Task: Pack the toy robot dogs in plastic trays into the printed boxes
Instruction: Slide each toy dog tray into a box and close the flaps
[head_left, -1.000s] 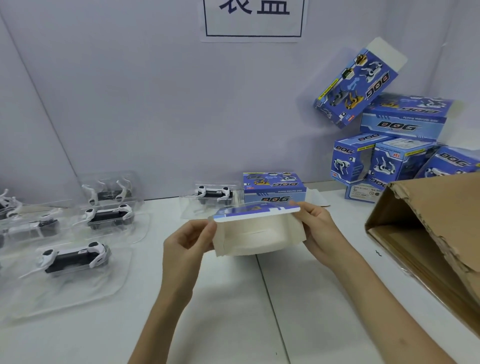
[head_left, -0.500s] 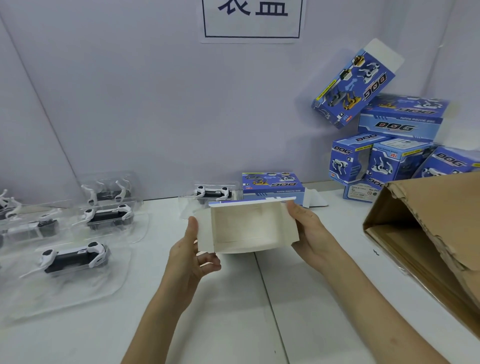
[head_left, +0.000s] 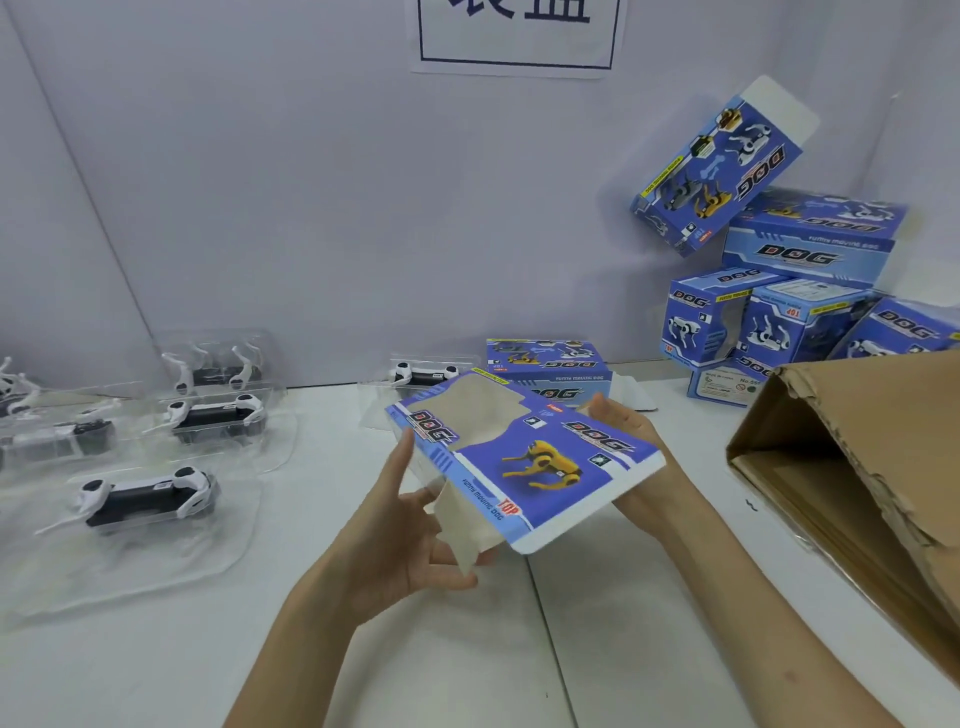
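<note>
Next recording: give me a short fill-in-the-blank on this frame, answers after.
The left hand and right hand hold a printed box picturing a ____ dog.
The cardboard carton lies ____ of the right hand.
The nearest trayed toy dog lies ____ of the left hand.
Missing words: yellow; right; left.

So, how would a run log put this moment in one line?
left hand: grips printed box, left end | right hand: grips its right side | box: tilted above table | toy robot dogs: in plastic trays, unpacked
</note>
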